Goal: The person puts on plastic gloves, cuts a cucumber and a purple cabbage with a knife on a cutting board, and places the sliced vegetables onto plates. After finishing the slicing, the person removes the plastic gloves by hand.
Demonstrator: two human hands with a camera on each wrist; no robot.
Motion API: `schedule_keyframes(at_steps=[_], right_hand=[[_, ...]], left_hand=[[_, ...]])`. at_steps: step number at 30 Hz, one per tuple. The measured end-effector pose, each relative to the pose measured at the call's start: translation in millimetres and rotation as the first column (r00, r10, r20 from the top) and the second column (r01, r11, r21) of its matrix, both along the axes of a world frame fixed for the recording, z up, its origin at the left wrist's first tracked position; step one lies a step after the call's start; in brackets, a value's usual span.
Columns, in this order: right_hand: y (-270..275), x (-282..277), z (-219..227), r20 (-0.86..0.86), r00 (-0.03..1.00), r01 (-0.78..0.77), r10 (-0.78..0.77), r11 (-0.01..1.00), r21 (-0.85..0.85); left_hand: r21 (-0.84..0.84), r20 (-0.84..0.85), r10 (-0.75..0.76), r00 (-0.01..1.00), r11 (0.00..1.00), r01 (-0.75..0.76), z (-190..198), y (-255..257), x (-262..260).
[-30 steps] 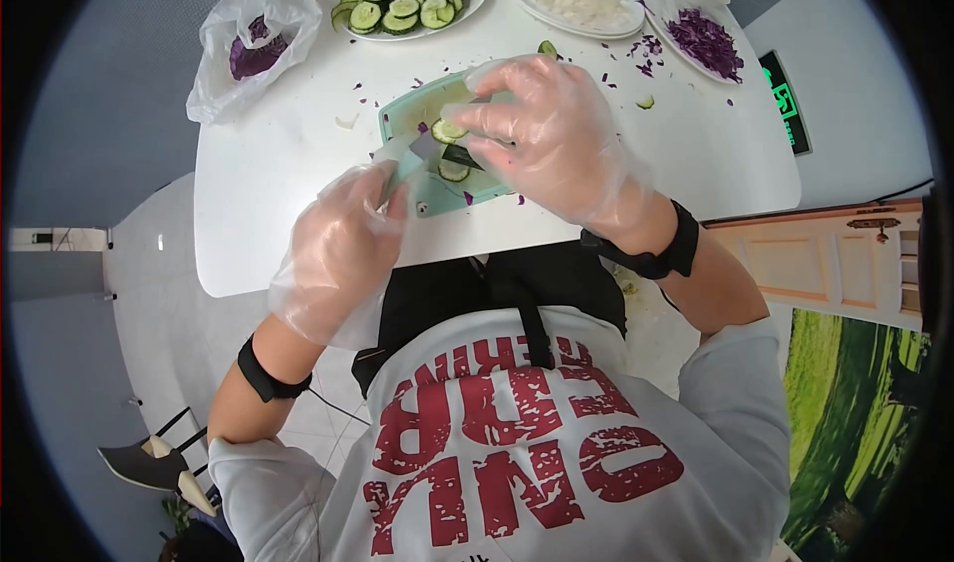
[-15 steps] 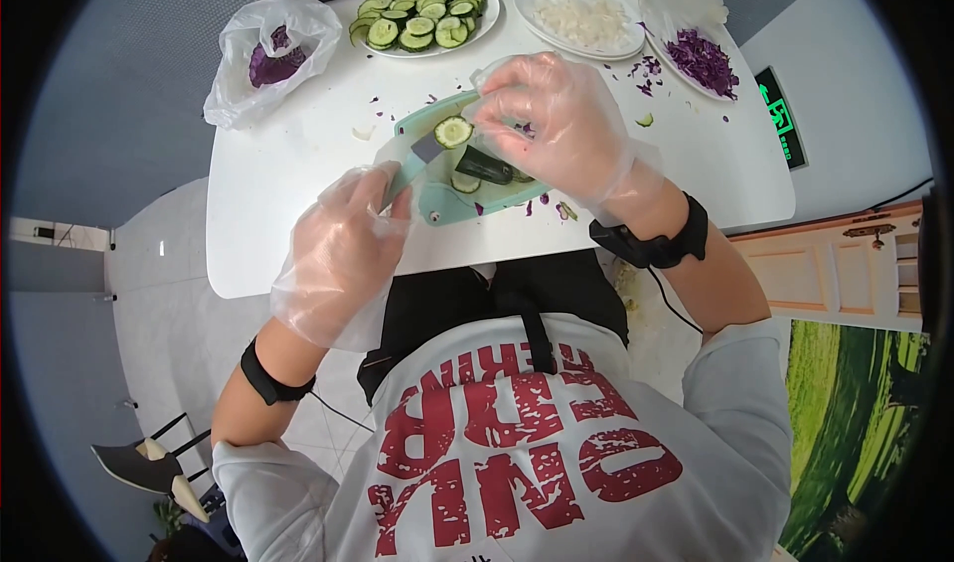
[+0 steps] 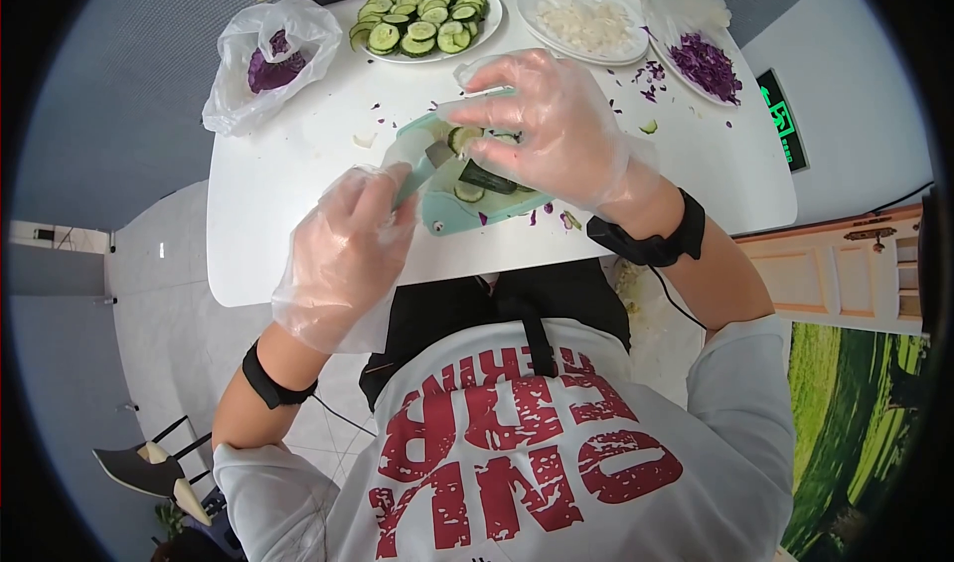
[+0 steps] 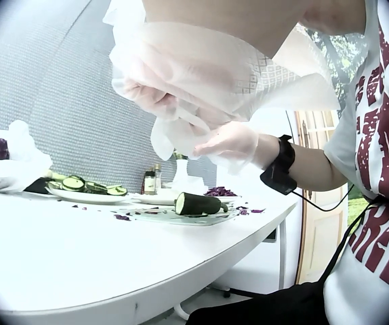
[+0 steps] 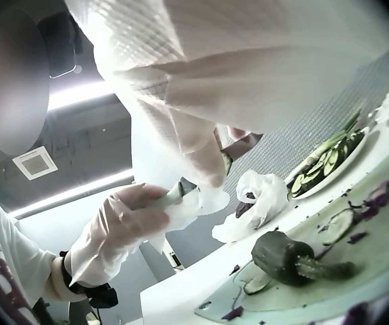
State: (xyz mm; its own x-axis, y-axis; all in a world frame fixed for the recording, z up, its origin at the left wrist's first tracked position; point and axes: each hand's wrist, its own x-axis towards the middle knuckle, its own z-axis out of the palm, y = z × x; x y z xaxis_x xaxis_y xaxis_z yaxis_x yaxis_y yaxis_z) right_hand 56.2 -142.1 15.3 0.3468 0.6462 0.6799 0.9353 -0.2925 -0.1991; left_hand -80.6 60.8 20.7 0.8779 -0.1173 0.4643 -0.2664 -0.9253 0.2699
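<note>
Gloved in clear plastic, my left hand grips the pale green handle of a knife, its grey blade running behind my right fingers. My right hand is bent around the blade, above the pale green cutting board. A thin green-edged cucumber slice shows between its fingertips in the right wrist view. A dark cucumber piece lies on the board, with one slice below it and another slice above, neither touched by a hand.
Behind the board stand a plate of cucumber slices, a plate of white shreds and a plate of purple shreds. A plastic bag holding purple cabbage stands left. Purple scraps lie scattered around the board.
Against half a second ago, my right hand has shifted slightly left, its fingers spread wider over the blade. My left hand still grips the knife. The board sits slightly lower in the head view.
</note>
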Motion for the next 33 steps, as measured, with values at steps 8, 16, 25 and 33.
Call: schedule_keyframes(at_steps=[8, 16, 25, 33], right_hand=[[-1, 4, -8, 0.123, 0.991, 0.051, -0.05, 0.999, -0.001], [-2, 9, -10, 0.141, 0.987, 0.059, -0.073, 0.993, 0.098], [-9, 45, -4, -0.069, 0.997, -0.007, 0.017, 0.99, 0.139], [-6, 96, -5, -0.516, 0.854, 0.096, -0.066, 0.995, 0.031]], left_hand=[[-0.022, 0.006, 0.005, 1.0, 1.0, -0.004, 0, -1, 7], [-0.126, -0.08, 0.016, 0.997, 0.992, -0.026, -2, -3, 15], [-0.151, -0.38, 0.08, 0.922, 0.978, -0.147, -3, 13, 31], [-0.157, -0.428, 0.015, 0.903, 0.983, -0.091, -11, 27, 39]])
